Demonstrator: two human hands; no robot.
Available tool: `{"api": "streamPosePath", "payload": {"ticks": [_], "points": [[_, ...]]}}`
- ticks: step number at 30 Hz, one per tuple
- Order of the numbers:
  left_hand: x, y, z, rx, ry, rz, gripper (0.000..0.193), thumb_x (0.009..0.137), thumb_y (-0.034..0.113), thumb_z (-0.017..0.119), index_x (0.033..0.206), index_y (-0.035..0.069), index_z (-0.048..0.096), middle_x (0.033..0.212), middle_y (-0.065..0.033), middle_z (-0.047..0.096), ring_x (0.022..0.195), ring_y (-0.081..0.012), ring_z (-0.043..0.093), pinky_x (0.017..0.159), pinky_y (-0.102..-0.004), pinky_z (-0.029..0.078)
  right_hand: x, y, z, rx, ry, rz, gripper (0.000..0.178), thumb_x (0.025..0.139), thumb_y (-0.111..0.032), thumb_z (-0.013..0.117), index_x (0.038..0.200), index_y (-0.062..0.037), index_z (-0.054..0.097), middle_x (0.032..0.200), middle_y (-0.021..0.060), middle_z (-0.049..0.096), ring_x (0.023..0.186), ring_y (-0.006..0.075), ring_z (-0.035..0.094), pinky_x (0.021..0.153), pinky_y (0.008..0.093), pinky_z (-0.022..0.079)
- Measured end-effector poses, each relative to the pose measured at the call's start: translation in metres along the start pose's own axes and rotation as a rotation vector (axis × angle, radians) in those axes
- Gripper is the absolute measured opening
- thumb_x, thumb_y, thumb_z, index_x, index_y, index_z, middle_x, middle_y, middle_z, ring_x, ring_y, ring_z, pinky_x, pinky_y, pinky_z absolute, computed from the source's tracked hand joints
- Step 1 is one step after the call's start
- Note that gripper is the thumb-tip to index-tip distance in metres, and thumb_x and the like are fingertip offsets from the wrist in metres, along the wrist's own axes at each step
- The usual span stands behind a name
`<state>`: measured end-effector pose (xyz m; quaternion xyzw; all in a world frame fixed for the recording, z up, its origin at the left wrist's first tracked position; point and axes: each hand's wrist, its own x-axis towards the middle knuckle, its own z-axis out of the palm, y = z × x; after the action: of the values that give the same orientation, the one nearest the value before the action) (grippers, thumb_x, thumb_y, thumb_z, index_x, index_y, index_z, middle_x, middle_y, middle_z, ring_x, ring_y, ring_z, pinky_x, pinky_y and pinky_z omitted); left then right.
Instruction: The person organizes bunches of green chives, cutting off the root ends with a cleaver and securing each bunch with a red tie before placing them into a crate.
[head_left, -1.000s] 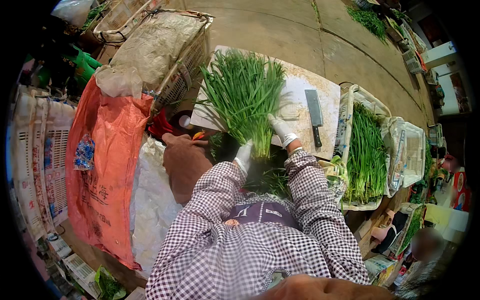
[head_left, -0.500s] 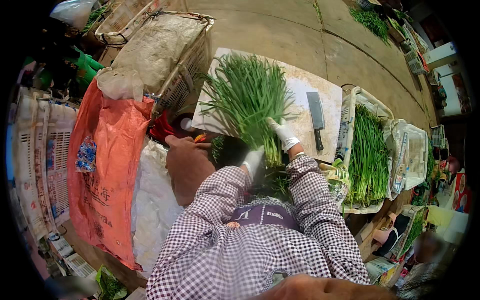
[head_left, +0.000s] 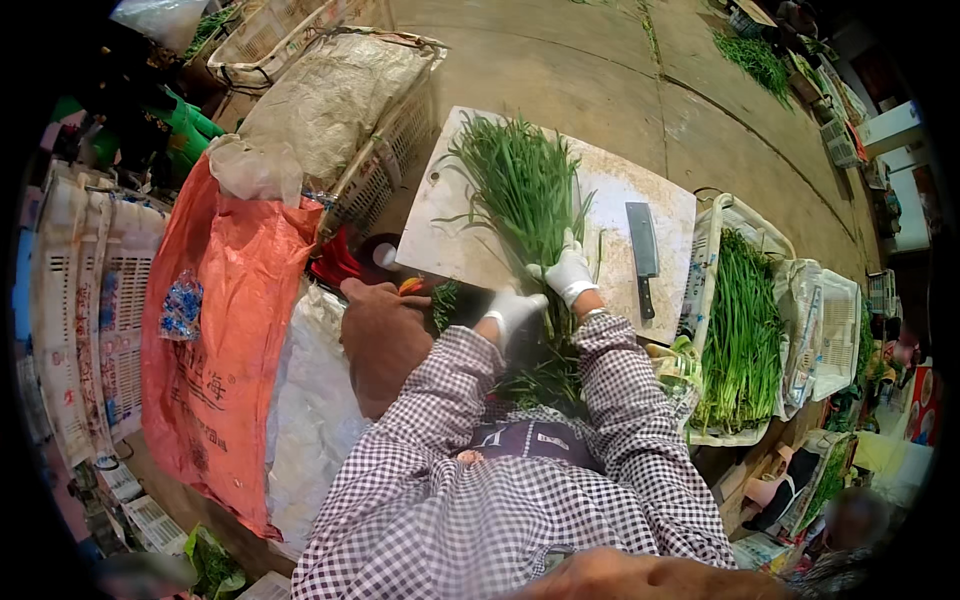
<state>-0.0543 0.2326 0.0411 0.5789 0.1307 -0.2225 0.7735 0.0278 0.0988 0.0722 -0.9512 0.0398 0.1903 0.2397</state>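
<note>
The stalk ends of the long, loose bunch of narrow green leaves [head_left: 515,185] are hard to make out, lost behind the hands and in shadow. The white-gloved left hand [head_left: 514,311] is blurred beside them — whether it grips anything, I cannot tell. The white-gloved right hand [head_left: 568,276] pinches the bunch's lower part between thumb and fingers. The bunch lies on the worn white rectangular board [head_left: 625,180], leaf tips pointing away from the person — its long axis leaning slightly left, its lower end past the board's near edge.
</note>
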Motion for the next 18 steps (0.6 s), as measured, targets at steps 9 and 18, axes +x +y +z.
{"api": "streamPosePath", "payload": {"ticks": [9,18], "points": [[0.054,0.102,-0.028,0.002,0.306,-0.276,0.091,0.080,0.051,0.074,0.137,-0.012,0.040,0.133,-0.0202,0.054,0.120,-0.0260,0.053,0.099,-0.0356,0.043,0.077,0.065,-0.043,0.759,-0.029,0.095,0.051,0.088,-0.020,0.064,0.134,-0.0008,0.052,0.115,0.0146,0.064,0.103,0.0199,0.060,0.089,0.0297,0.048],[0.185,0.048,-0.053,0.402,0.509,-0.080,0.071,0.081,0.051,0.074,0.128,0.000,0.058,0.119,-0.0138,0.065,0.107,-0.0242,0.061,0.091,-0.0355,0.048,0.130,-0.029,-0.017,0.828,-0.304,0.100,0.062,0.089,-0.045,0.065,0.133,-0.0015,0.053,0.122,0.0108,0.062,0.104,0.0225,0.057,0.093,0.0344,0.043]]}}
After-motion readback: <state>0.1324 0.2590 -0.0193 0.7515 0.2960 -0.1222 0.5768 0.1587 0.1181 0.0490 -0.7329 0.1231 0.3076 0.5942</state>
